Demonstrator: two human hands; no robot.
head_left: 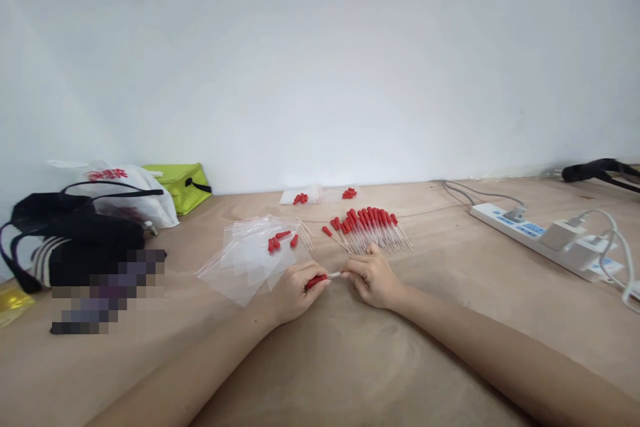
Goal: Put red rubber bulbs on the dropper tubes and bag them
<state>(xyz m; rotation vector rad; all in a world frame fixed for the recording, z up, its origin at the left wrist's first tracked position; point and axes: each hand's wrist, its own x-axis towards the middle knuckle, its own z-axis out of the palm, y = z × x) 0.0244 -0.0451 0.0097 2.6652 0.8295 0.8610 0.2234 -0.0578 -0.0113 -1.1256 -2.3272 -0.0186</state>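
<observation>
My left hand pinches a red rubber bulb near the middle of the table. From its right end runs a thin clear tube, whose other end my right hand grips. Just beyond my right hand lies a row of droppers with red bulbs and clear stems. Several loose red bulbs rest on clear plastic bags beyond my left hand, with a few bare tubes beside them.
Small bags with red bulbs lie near the wall. At the right is a white power strip with plugs and cables. A black bag, a white plastic bag and a green box-shaped bag stand at the left.
</observation>
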